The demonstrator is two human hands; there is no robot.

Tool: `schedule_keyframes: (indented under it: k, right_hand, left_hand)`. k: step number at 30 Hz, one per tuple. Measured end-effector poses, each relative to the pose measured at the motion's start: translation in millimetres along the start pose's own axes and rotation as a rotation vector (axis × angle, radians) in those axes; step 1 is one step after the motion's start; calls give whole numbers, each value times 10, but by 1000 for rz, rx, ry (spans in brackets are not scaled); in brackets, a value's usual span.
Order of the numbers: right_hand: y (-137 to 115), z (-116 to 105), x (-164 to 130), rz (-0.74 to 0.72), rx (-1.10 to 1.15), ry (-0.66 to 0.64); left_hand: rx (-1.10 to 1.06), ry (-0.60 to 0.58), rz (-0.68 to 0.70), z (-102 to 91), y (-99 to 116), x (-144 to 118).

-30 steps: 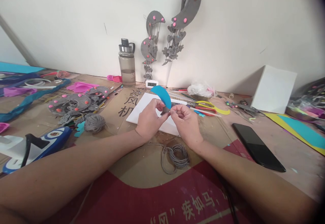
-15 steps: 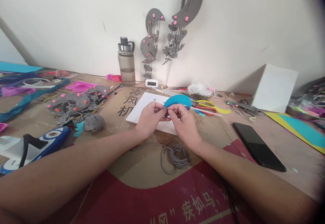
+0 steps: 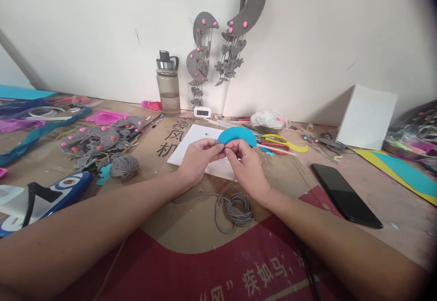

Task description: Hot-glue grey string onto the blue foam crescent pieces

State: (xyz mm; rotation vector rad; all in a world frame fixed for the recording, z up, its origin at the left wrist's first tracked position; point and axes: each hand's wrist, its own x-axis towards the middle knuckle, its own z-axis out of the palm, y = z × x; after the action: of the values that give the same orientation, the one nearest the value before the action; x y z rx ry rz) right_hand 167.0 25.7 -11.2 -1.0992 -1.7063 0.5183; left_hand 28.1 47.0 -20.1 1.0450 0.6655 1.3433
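Note:
A bright blue felt piece with a curved upper edge (image 3: 238, 135) stands up behind my fingertips, its lower part hidden by my hands. My left hand (image 3: 197, 160) is closed in a pinch at the felt's lower left edge. Thumb and forefinger of my right hand (image 3: 246, 166) pinch the felt right beside it, and the fingertips nearly meet. Anything small between them is too hidden to make out. Beneath both hands lies a white pad or board (image 3: 180, 153). Nearer to me rests a loose coil of grey yarn (image 3: 241, 220), its strand running left toward my left forearm.
Scissors with yellow handles (image 3: 275, 138) and red-handled ones lie behind my right hand. A phone (image 3: 346, 196) is at right. Left are a grey yarn ball (image 3: 123, 166), grey felt crescents (image 3: 90, 140) and a blue-and-white glue gun (image 3: 68, 187). A water bottle (image 3: 168, 87) stands behind.
The view has shifted slightly. My left fingertips have moved a little along the felt's lower edge; both hands still pinch there.

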Motion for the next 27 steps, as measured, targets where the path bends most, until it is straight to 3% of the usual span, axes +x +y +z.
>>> schedule_keyframes:
  k: [4,7,11,14,18,21,27]
  right_hand:
    - [19,-11,-17,-44,-90,-35]
    - [17,-73,16,-97,-197,-6]
    - [29,-261,150,-129,-347,42]
    - [133,-410,259,-114,-553,-5]
    - [358,-458,297,13,-786,-71]
    - [449,-408,280,91,-822,-48]
    - [334,-430,361,491,-436,-16]
  left_hand:
    - [-48,107,-32,-39,16,62]
    - [-69,124,1,-80,9,109]
    - [-71,140,22,-122,-12,142]
    - [-67,153,26,-132,-16,146]
    - [-80,166,22,-135,-17,144]
    - [-95,165,13,-138,-21,147]
    - [-89,176,-12,-128,-20,148]
